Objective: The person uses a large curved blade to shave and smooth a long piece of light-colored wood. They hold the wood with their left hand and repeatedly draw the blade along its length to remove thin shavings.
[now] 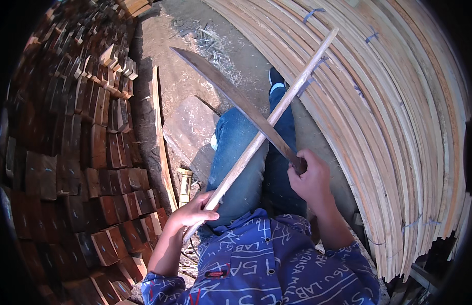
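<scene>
A long pale wooden stick slants across my lap, its near end low on the left and its far end up to the right. My left hand is closed around it close to the near end. In my right hand is the dark handle of a machete, gripped in a fist. Its long, wide blade points up and to the left and crosses the stick over my knees. The two appear to touch at the crossing, though I cannot tell for sure.
Stacked brown wood blocks line the left side. Long bundled wooden strips, tied with blue bands, curve along the right. A flat slab and a thin loose strip lie on the dirt ground, with shavings beyond.
</scene>
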Available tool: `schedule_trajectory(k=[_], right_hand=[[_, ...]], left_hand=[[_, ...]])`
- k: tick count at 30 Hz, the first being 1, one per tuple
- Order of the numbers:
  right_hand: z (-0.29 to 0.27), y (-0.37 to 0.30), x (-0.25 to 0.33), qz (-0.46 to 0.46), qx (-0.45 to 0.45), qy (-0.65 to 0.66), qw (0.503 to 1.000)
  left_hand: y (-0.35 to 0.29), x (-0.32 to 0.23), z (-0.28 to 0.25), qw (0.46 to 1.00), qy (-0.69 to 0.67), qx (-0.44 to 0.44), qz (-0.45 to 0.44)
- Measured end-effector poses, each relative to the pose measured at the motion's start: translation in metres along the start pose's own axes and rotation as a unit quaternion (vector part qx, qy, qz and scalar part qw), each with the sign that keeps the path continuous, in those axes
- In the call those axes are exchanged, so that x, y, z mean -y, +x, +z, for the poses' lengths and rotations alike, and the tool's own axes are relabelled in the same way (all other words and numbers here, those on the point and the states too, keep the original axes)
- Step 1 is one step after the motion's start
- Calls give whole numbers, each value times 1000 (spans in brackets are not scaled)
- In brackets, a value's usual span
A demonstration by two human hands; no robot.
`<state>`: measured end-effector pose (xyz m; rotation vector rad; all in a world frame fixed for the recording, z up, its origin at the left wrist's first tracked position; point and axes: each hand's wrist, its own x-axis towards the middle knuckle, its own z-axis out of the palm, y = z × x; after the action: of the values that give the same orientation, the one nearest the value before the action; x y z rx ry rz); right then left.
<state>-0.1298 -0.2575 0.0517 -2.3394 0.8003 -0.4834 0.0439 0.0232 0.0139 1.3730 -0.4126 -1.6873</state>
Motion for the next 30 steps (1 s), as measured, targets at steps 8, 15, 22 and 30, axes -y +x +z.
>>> schedule_trajectory(k=[8,15,22,30], right_hand=[[1,21,11,-26,140,-40,989],[1,39,16,-29,156,-74,985],[-25,76,-38,-38,-2,-125,991],[-60,84,-29,84,114,-18,990]], left_hand=[[4,7,16,998,-31,-60,13],[10,1,19,997,-22,-57,46],[10,7,15,996,-35,-52,70],[10,24,5,999,-1,-33,-12]])
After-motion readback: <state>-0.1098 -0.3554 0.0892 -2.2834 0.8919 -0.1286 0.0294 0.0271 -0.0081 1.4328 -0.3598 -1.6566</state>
